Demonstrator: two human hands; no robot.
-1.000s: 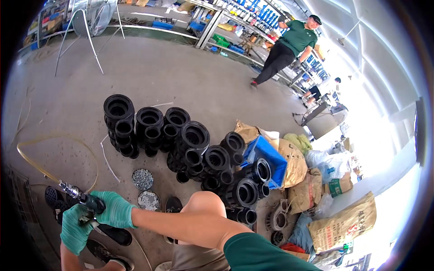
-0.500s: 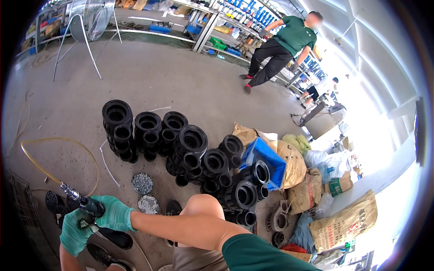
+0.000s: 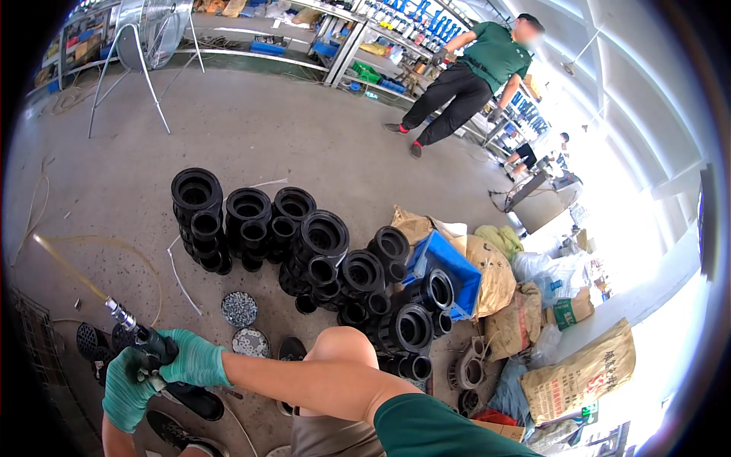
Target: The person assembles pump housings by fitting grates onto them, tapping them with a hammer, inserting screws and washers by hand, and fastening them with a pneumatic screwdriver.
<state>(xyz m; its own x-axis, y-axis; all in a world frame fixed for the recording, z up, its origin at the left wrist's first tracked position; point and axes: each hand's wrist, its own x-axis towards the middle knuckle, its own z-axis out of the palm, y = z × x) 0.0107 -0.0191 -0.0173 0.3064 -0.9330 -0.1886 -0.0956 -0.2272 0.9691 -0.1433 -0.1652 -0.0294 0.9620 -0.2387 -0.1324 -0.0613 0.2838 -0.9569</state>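
Note:
A black air tool (image 3: 157,347) with a metal coupling at its rear hangs in front of me at the lower left, joined to a yellowish air hose (image 3: 72,268). My right hand (image 3: 196,359), in a green knitted glove, is closed round the tool's body. Right beside it my left hand (image 3: 126,390), gloved alike with dark-stained fingertips, is closed against the tool's lower end. What lies in its fingers is hidden. Two round containers of small metal parts, one upper (image 3: 239,308) and one lower (image 3: 250,343), stand on the floor beyond my right forearm.
Several black ribbed pipe fittings (image 3: 323,234) stand grouped ahead. A blue crate (image 3: 457,266) and brown sacks (image 3: 582,377) lie to the right. A person in a green shirt (image 3: 495,59) stands by the shelves. A large fan (image 3: 152,34) is far left; a wire basket (image 3: 34,343) sits near left.
The air hose has swung and straightened behind the tool, and the tool has shifted slightly with my hands. The standing person's feet have moved left.

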